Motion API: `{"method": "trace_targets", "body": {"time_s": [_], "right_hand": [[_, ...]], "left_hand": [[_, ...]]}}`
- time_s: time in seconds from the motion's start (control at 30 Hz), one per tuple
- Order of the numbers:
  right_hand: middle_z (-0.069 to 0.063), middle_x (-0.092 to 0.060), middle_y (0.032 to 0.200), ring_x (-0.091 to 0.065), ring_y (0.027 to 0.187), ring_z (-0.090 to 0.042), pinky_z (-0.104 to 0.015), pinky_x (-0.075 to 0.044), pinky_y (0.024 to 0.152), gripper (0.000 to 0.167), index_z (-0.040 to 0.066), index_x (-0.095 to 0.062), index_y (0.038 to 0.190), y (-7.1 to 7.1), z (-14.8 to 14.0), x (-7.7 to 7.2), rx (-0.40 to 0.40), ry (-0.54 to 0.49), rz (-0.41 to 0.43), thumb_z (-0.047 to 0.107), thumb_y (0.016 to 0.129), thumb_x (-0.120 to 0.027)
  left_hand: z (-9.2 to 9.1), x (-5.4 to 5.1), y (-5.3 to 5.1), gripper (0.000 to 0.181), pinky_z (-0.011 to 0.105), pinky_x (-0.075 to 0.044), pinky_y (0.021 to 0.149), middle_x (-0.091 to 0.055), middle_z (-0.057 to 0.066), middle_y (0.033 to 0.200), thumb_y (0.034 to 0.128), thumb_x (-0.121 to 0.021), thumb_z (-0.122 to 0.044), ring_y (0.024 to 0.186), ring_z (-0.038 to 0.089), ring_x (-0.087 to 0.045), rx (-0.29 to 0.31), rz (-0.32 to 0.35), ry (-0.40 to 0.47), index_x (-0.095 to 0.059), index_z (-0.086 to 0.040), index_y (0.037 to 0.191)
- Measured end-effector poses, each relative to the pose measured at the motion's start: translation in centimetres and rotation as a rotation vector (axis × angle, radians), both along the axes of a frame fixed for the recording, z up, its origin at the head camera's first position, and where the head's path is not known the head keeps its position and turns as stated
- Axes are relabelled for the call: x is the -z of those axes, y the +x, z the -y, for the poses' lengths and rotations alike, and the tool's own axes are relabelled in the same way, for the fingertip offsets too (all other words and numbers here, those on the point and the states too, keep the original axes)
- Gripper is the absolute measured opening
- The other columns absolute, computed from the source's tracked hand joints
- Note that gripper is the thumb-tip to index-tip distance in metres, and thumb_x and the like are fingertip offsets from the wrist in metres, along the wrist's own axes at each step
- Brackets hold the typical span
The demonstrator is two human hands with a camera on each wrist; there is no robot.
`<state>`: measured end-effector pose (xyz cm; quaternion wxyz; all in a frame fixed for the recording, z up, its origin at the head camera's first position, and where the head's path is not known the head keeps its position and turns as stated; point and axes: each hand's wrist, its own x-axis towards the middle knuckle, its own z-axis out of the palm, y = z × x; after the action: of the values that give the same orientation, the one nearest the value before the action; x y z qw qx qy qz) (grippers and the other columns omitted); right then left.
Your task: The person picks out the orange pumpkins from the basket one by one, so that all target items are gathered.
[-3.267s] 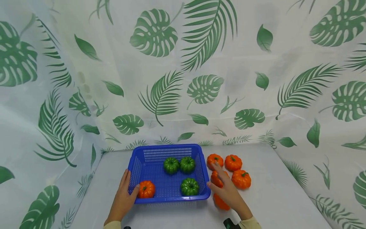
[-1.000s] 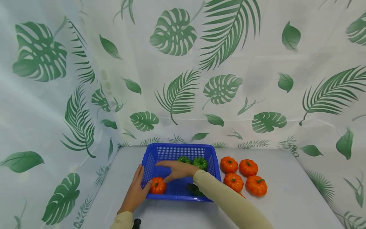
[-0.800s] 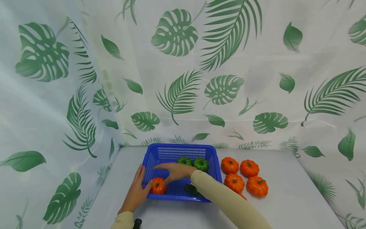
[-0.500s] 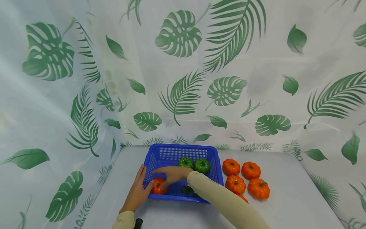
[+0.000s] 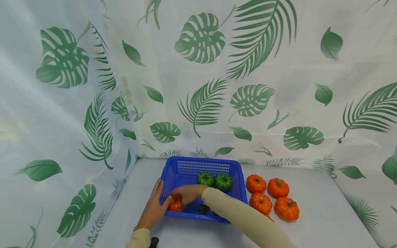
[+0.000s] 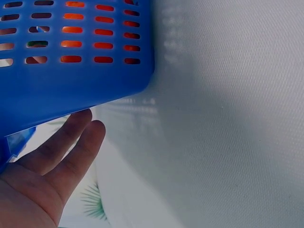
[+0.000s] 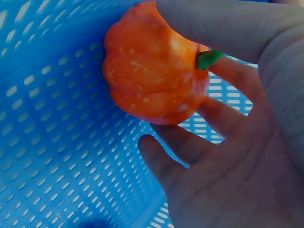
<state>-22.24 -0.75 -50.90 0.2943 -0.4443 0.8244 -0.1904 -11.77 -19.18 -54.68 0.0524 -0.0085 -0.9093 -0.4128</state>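
A blue plastic basket [image 5: 204, 216] with slotted walls stands on the white-covered table. My left hand [image 5: 152, 208] holds its left side, thumb over the rim and fingers along the outside; two fingers [image 6: 78, 159] show below the wall in the left wrist view. Inside the near left corner is a small orange pumpkin [image 7: 152, 66] with a green stem. My right hand [image 5: 189, 193] reaches across the basket and grips this pumpkin, thumb on one side, fingers curled round the other. Two green pumpkins [image 5: 206, 179] sit near the back; a third, dark green one [image 5: 203, 208] is mostly hidden under the right sleeve.
Right of the basket lie several orange pumpkins [image 5: 278, 188], one partly hidden by the right forearm. A white cloth with green leaves [image 5: 203, 36] hangs behind and on both sides. A small black object [image 5: 154, 242] shows beside the left sleeve.
My right hand has moved from above the orange pumpkins on the right, over into the basket, and its fingers have closed round the orange pumpkin there. My left hand stays at the basket.
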Motion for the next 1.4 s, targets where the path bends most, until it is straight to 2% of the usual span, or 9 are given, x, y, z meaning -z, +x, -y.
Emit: {"method": "trace_targets", "body": {"time_s": [0.27, 0.43, 0.6, 0.8, 1.03, 1.3, 1.4], "right_hand": [[0.008, -0.065, 0.138, -0.060, 0.117, -0.006, -0.033, -0.052, 0.106, 0.067, 0.018, -0.061, 0.152, 0.0, -0.9, 0.3, 0.020, 0.005, 0.016, 0.012, 0.090, -0.087], [0.009, -0.067, 0.134, -0.061, 0.113, -0.006, -0.031, -0.054, 0.101, 0.066, 0.017, -0.063, 0.149, -0.3, -1.5, 0.4, 0.034, -0.031, -0.015, 0.013, 0.089, -0.088], [0.007, -0.067, 0.131, -0.062, 0.112, -0.008, -0.030, -0.055, 0.099, 0.065, 0.014, -0.060, 0.149, -0.6, -2.3, -0.8, 0.097, -0.089, -0.055, 0.017, 0.090, -0.087], [0.008, -0.064, 0.123, -0.060, 0.104, -0.005, -0.024, -0.055, 0.094, 0.065, 0.013, -0.057, 0.145, -0.8, -3.8, -1.8, 0.139, -0.210, -0.012, 0.023, 0.088, -0.087], [0.000, -0.062, 0.139, -0.061, 0.117, -0.010, -0.027, -0.055, 0.098, 0.067, 0.011, -0.057, 0.149, -0.4, -5.4, -2.8, 0.179, -0.344, -0.020, 0.021, 0.088, -0.083], [0.003, -0.059, 0.147, -0.060, 0.123, -0.016, -0.034, -0.056, 0.099, 0.070, 0.024, -0.056, 0.155, 0.4, -7.6, -3.9, 0.295, -0.442, -0.006, 0.029, 0.090, -0.083], [0.001, -0.058, 0.148, -0.060, 0.124, -0.019, -0.036, -0.057, 0.098, 0.070, 0.024, -0.055, 0.156, 0.8, -8.4, -4.3, 0.323, -0.474, 0.005, 0.030, 0.091, -0.082]], "left_hand": [[-1.0, 0.2, -0.4, 0.080, 0.063, -0.024, 0.124, -0.014, 0.012, 0.178, 0.1084, -0.065, -0.033, 0.160, 0.040, -0.021, 0.026, -0.008, 0.005, -0.025, -0.003, 0.170], [-1.4, -0.2, -0.5, 0.080, 0.062, -0.024, 0.124, -0.015, 0.012, 0.179, 0.1078, -0.066, -0.033, 0.160, 0.040, -0.022, 0.024, 0.000, -0.004, -0.026, -0.003, 0.170], [-1.2, -0.7, -0.4, 0.079, 0.063, -0.024, 0.124, -0.015, 0.012, 0.178, 0.1076, -0.066, -0.032, 0.159, 0.041, -0.024, 0.020, -0.012, -0.009, -0.027, -0.001, 0.169], [-0.8, -0.7, -0.6, 0.081, 0.063, -0.023, 0.124, -0.013, 0.013, 0.179, 0.1078, -0.066, -0.034, 0.160, 0.041, -0.022, 0.014, 0.017, -0.016, -0.024, -0.004, 0.170], [-0.7, -0.8, -0.5, 0.081, 0.065, -0.022, 0.123, -0.011, 0.014, 0.179, 0.1077, -0.066, -0.030, 0.160, 0.043, -0.021, 0.005, 0.042, -0.002, -0.023, -0.004, 0.171], [-0.5, -0.4, -0.3, 0.080, 0.066, -0.022, 0.124, -0.011, 0.016, 0.178, 0.1079, -0.066, -0.027, 0.160, 0.043, -0.019, 0.001, 0.046, -0.001, -0.023, -0.003, 0.170], [-0.1, -0.4, -0.1, 0.080, 0.065, -0.020, 0.124, -0.010, 0.015, 0.179, 0.1083, -0.065, -0.028, 0.161, 0.043, -0.017, -0.007, 0.056, 0.006, -0.021, -0.003, 0.171]]}}
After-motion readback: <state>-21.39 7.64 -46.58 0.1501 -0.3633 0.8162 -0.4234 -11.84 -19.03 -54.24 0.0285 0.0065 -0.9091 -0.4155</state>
